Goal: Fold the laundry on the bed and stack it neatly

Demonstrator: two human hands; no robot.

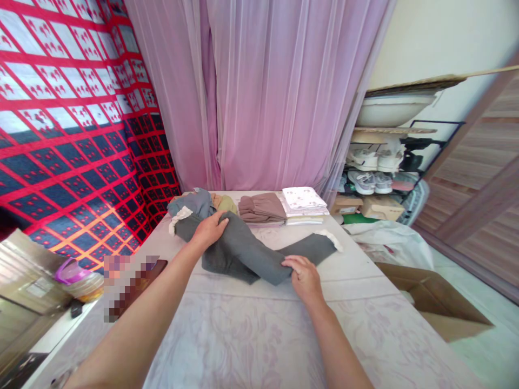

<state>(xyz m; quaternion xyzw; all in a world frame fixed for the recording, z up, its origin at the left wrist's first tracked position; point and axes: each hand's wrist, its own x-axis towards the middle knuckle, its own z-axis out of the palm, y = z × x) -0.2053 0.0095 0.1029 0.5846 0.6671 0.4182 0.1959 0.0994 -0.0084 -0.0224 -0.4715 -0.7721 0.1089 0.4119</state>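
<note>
A grey garment with white cuffs [247, 251] lies spread across the table's pale patterned cloth [251, 324]. My left hand [210, 229] rests palm down on its upper left part, fingers close together. My right hand [305, 276] presses on the garment's lower edge near the middle, fingers curled onto the fabric. Behind the grey garment a loose heap of blue-grey and olive clothes [203, 203] sits at the table's far left.
Folded brown clothes [261, 208] and folded white clothes [304, 202] are stacked at the far edge before a pink curtain [279, 92]. An open cardboard box [436, 300] stands on the floor at right. A shoe rack [377, 173] is behind it.
</note>
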